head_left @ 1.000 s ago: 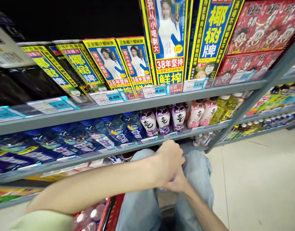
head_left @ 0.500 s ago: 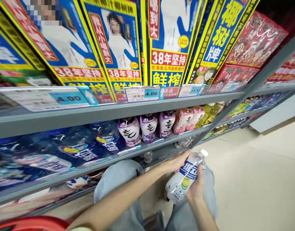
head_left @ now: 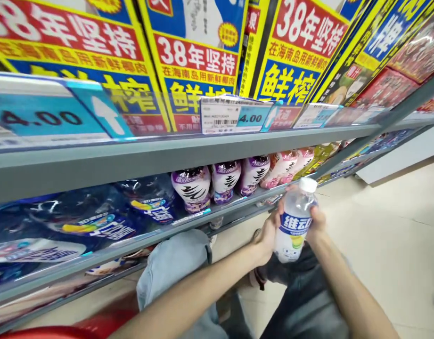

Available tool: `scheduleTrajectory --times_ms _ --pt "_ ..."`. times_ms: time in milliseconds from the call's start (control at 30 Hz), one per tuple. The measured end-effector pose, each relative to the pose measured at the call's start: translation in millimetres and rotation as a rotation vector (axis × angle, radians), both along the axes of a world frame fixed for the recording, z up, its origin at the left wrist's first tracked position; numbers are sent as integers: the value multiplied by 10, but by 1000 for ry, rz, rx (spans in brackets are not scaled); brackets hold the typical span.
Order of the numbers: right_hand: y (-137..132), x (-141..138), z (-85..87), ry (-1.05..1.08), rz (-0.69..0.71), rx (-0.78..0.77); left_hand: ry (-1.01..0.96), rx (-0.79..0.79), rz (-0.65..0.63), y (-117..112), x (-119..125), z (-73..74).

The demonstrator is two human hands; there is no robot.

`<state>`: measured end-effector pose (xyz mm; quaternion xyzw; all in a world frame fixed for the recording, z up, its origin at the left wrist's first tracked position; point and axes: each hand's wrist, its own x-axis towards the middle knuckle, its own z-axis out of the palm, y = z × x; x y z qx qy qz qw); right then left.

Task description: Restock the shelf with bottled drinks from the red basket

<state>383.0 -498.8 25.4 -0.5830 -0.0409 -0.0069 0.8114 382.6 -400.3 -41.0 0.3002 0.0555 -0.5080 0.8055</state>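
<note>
Both my hands hold a clear drink bottle [head_left: 293,225] with a white cap and a blue-and-white label, upright in front of the shelves. My left hand [head_left: 266,235] grips its left side and my right hand [head_left: 317,221] wraps its right side. Just behind it, on the middle shelf [head_left: 188,221], stand purple-capped bottles [head_left: 224,181] and pink bottles [head_left: 285,165]. My knees in light jeans [head_left: 174,268] show below my arms.
The upper shelf [head_left: 167,153] carries yellow-and-blue cartons [head_left: 199,70] and price tags reading 4.00 [head_left: 234,115]. Blue-labelled bottles [head_left: 96,221] lie at the left of the middle shelf. A red basket rim [head_left: 61,329] shows at bottom left. Pale tiled floor [head_left: 397,235] spreads to the right.
The bottle came out from below into both hands, then rose and turned upright, nearer the middle shelf. My view has moved closer to the shelves.
</note>
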Motion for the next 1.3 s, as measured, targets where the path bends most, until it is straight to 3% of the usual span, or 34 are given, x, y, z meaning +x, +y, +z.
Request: scheduleTrajectory --times_ms 67,167,233,333,433,600,1000,1300 --pt "-43 160 83 19 48 51 49 -20 -13 39 -8 118" --pt "-120 293 38 65 48 155 113 -24 19 56 -42 174" --pt "-165 312 -73 90 20 233 161 3 -1 44 -90 121" --pt "-203 290 -252 156 -3 379 246 -7 -130 26 -209 -14" --pt "-189 268 -344 239 62 466 255 0 -155 36 -333 -98" --pt "-119 258 -346 192 153 453 148 95 -95 85 -393 -77" --pt "-91 225 -498 286 125 436 138 105 -71 89 -475 -232" --pt "-65 179 -491 291 123 456 157 96 -53 106 -521 -233"
